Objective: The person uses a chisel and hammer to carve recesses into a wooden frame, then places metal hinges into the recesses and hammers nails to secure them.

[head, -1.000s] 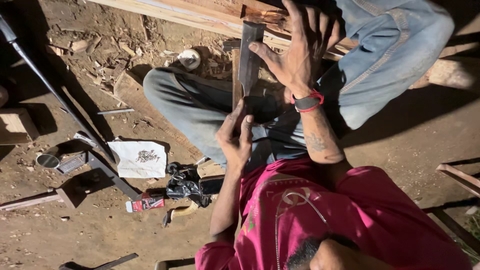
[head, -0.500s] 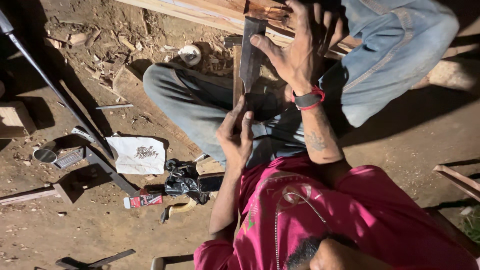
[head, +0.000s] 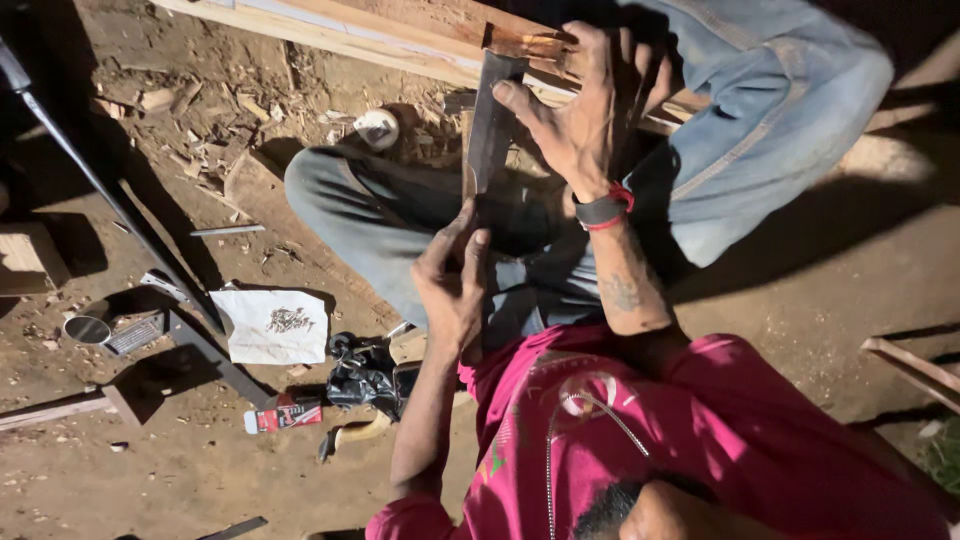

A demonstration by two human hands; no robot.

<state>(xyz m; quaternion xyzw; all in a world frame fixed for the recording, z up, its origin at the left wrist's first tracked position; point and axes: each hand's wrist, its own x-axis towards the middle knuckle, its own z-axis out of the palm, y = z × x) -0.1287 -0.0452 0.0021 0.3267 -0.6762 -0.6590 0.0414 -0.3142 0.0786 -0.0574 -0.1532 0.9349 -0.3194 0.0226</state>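
So the person sits on bare dirt ground (head: pixel 800 300) with a flat grey metal blade (looks like a try square) (head: pixel 490 130) standing between the two hands. Its long axis runs near to far, from the lap up to the long pale wooden plank (head: pixel 330 30) lying across the far side. The left hand (head: pixel 452 285) is curled shut around the near end of the blade, just in front of the knees. The right hand (head: pixel 585 115) is spread open, fingers splayed over the reddish wooden piece (head: pixel 525 45) at the far end, thumb pressed against the blade's edge, so it's the hand closer to the wood. Off to the left the ground holds wood chips (head: pixel 170 100), a white paper sheet (head: pixel 272 325), a black crumpled bag (head: pixel 365 375) and a long dark metal bar (head: pixel 110 200)
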